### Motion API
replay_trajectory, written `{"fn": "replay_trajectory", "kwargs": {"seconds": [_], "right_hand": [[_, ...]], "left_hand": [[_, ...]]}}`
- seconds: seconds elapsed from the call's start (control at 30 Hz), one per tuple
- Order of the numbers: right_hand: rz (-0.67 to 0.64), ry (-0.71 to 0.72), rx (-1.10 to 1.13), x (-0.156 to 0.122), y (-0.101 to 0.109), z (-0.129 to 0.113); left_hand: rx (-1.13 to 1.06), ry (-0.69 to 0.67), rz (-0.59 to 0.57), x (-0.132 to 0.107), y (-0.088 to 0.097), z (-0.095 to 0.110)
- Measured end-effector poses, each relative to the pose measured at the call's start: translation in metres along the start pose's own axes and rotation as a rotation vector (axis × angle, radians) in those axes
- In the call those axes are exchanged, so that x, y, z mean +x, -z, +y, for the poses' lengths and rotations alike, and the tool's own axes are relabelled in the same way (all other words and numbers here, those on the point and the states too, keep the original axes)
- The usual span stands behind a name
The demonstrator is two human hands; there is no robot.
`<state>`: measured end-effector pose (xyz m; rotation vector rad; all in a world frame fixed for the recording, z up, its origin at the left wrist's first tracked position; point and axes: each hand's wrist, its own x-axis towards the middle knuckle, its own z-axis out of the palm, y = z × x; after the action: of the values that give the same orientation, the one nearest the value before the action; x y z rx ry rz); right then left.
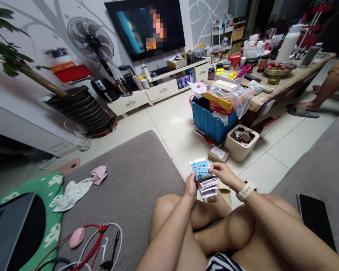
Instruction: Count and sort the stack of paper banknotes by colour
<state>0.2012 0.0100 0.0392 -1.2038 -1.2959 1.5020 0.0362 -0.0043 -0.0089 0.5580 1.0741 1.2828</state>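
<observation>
I sit cross-legged on a grey sofa (130, 188) and hold a stack of paper cards (205, 178) in front of my knees, with a light blue card on top. My left hand (191, 185) grips the stack's left edge from below, fingers closed on it. My right hand (224, 174), with a white watch on the wrist, pinches the stack's right side from above.
A black phone (315, 220) lies on the sofa to my right. A laptop (8, 229), pink mouse (77, 237), red and white cables (98, 241) and cloths (73, 190) lie at left. On the floor stand a blue bin (211, 122) and a beige box (240, 145). Another person's leg (324, 86) shows at far right beside the cluttered table (288, 81).
</observation>
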Motion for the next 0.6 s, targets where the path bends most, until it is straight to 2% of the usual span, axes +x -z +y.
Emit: {"fn": "replay_trajectory", "kwargs": {"seconds": [0.6], "right_hand": [[-0.001,0.007,0.03,0.0021,0.0011,0.0075]], "left_hand": [[0.03,0.004,0.014,-0.0053,-0.0064,0.0041]]}}
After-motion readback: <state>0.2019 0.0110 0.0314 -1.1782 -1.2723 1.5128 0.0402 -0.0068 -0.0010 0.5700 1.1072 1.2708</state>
